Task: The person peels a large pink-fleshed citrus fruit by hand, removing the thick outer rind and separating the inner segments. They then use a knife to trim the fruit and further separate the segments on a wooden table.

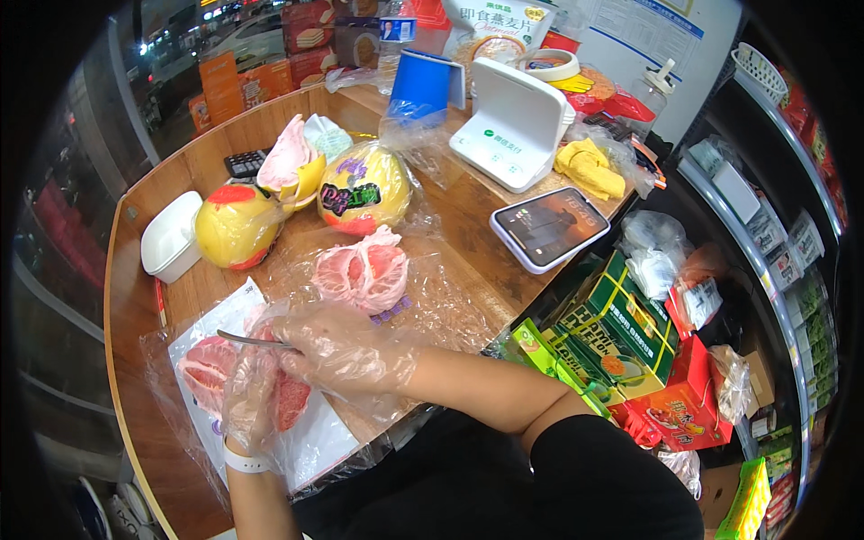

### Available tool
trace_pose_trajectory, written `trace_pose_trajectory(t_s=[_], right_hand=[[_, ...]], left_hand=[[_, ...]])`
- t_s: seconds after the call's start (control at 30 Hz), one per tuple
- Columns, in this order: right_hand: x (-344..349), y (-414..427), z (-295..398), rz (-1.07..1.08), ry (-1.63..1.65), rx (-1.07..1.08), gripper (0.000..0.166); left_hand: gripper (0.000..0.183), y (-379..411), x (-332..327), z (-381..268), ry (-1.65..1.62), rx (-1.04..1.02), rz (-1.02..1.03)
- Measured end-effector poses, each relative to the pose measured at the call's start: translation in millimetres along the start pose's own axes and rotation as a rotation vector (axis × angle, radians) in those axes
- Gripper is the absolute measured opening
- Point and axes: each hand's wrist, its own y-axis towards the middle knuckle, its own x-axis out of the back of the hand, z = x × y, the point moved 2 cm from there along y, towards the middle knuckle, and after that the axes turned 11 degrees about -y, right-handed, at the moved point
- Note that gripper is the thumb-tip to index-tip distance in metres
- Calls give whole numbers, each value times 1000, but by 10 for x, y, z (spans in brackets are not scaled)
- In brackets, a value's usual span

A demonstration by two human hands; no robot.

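Both hands wear clear plastic gloves. My right hand (324,344) grips a thin metal utensil (246,340), whose tip points left; its exact kind cannot be told. Below it my left hand (250,395) holds a piece of peeled red pomelo (291,401). Another red pomelo piece (204,371) lies just left of that hand, over a white sheet (324,435) and clear film. Farther up the counter, a peeled pomelo portion (361,271) rests on clear film. Behind it stand two wrapped yellow pomelos (364,189) (236,226) and some cut peel (290,162).
A white plastic bowl (172,236) stands at the left rim of the wooden counter (445,209). A phone (550,228), a white payment device (516,128), a yellow cloth (589,169) and a blue container (422,84) are at the back and right. Cartons (614,331) are stacked beside the counter.
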Motion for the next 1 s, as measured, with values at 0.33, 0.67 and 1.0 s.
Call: trace_pose_trajectory(t_s=[0.33,0.67,1.0], right_hand=[[-15,-16,72,-104,185,-140,23],[10,-94,40,24,715,-421,17],[159,-230,37,75,712,-403,22]], left_hand=[[50,-71,-70,-74,151,-14,-4],[72,-4,-139,-62,237,-46,36],[34,22,-103,-110,978,-614,-212]])
